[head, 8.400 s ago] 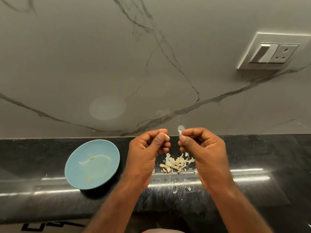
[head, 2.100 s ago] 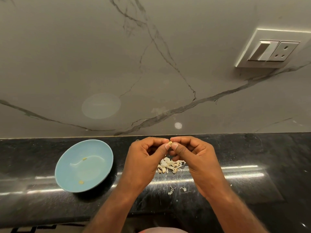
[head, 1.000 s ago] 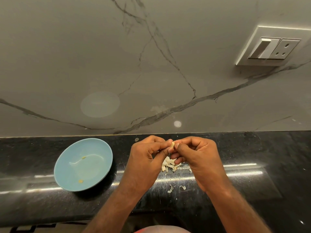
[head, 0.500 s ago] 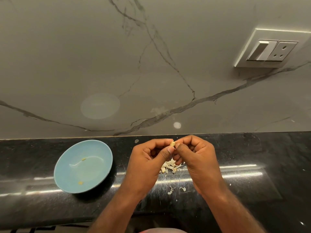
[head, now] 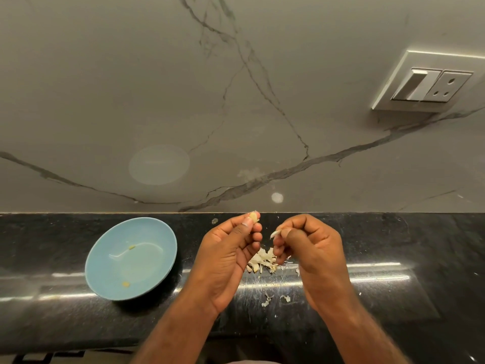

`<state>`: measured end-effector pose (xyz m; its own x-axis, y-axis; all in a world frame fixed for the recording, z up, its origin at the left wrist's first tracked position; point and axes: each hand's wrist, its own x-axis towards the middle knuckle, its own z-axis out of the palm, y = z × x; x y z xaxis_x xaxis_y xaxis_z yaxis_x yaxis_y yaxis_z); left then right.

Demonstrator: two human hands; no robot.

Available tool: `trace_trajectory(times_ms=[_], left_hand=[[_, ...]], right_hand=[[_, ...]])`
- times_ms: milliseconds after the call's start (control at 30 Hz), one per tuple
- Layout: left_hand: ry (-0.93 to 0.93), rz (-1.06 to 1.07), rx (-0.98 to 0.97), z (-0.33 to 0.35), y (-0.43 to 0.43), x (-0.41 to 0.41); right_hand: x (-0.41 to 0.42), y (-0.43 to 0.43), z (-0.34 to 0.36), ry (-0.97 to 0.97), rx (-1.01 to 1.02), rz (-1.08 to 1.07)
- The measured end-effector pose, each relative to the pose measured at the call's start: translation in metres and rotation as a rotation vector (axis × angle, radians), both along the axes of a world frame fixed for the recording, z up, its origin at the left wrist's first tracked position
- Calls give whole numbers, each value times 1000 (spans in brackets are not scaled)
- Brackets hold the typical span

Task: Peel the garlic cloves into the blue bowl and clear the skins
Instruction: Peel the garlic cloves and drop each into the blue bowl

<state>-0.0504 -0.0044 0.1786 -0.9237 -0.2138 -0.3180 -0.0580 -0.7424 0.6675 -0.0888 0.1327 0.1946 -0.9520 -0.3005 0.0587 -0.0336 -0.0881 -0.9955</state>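
Left grip (head: 231,248) is pinching a clove (head: 254,216), right grip (head: 309,248) a skin (head: 275,233), above skins (head: 262,262) on the desk (head: 393,245); bowl (head: 131,258) is sitting lower left.

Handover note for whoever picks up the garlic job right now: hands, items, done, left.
Left hand: shut on a small pale garlic clove, pinched at the fingertips above the counter's back edge.
Right hand: shut on a thin whitish strip of skin, apart from the clove.
Round blue bowl: on the black stone counter left of the hands, holding only two small yellowish bits.
Loose pile of papery skins: on the counter between and under the hands, with a few scraps nearer the front edge.
Done: skins partly pulled.
Left: drop the clove into the bowl, then clear the skins.
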Motion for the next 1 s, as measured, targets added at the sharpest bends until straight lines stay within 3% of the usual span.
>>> trace_trajectory(times_ms=[100,333,1000], left_hand=[[0,16,-83,-2,0,1],[46,31,-266,0,4,2],[251,70,-956,4,-3,5]], right_hand=[[-6,4,5,4,6,-59],[-17,8,5,114,365,-57],[-21,5,13,84,278,82]])
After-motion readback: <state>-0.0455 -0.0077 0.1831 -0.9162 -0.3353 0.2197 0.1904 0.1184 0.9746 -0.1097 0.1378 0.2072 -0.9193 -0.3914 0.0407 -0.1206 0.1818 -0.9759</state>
